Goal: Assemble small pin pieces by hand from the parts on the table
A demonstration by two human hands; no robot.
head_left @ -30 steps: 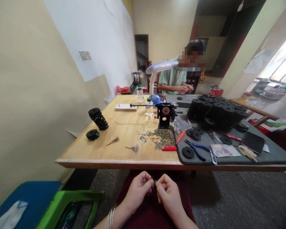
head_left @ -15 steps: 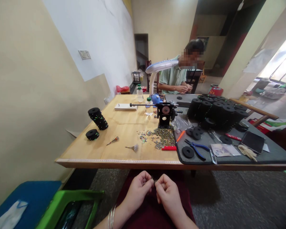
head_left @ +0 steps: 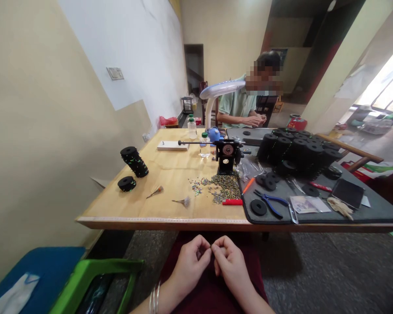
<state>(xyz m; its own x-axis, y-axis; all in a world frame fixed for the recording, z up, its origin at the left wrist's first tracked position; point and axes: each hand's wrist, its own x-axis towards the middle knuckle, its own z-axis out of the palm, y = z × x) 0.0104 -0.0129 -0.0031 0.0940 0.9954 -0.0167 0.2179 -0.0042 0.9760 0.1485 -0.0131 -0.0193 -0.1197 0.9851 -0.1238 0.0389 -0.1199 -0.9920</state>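
Observation:
My left hand (head_left: 190,260) and my right hand (head_left: 231,261) are held together over my lap, below the near edge of the wooden table (head_left: 144,205). Both hands have fingers curled into a pinch, fingertips meeting around a tiny dark piece (head_left: 210,247) too small to name. On the table beyond lie a heap of small metal parts (head_left: 224,188), a red lighter (head_left: 232,202) and blue-handled pliers (head_left: 271,202).
A black winding machine (head_left: 227,156), a desk lamp (head_left: 216,93) and stacks of black foam spools (head_left: 298,150) stand on the table; more spools (head_left: 133,161) sit at the left. A person sits at the far end. A green stool (head_left: 94,279) is at my left.
My hands have risen slightly and drawn closer together, fingertips now touching. The view has shifted only a little.

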